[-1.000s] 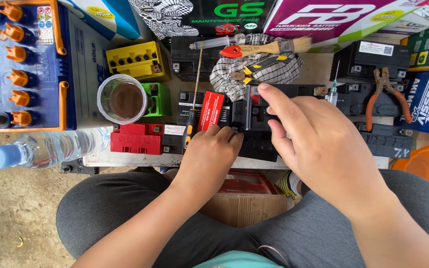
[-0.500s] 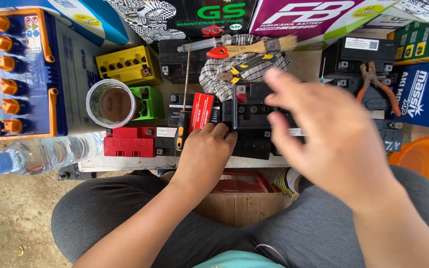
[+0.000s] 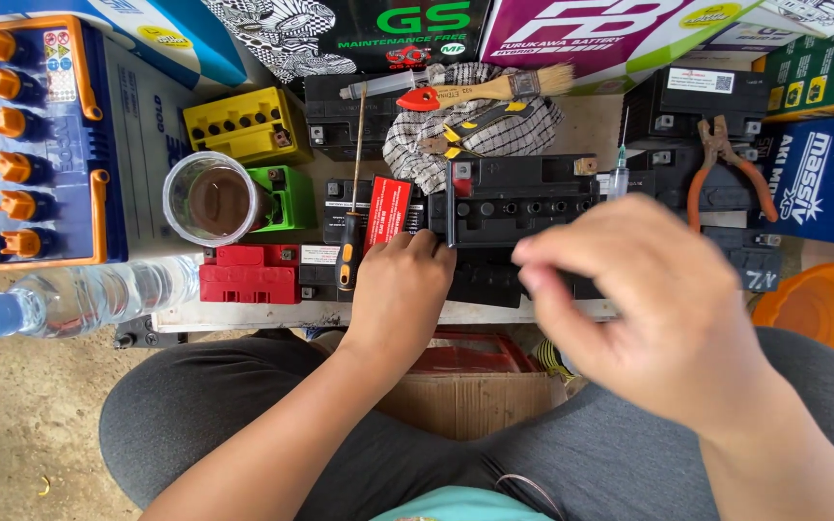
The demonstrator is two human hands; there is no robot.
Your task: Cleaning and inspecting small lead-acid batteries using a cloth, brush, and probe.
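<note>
Evidently steadying it, the left hand (image 3: 400,294) presses curled fingers against the near-left edge of the black battery (image 3: 518,203) mid-surface; the right hand (image 3: 649,309) hovers loosely half-open, blurred, holding nothing.

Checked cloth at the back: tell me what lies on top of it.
On the checked cloth lie a wooden paintbrush with a red piece at its handle end, and yellow-and-black pliers. Whatever is beneath the cloth is covered.

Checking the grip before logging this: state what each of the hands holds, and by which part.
The left hand steadies the black battery by its near left corner, fingers on its edge. The right hand hovers above it, blurred, with nothing visibly held.
</note>
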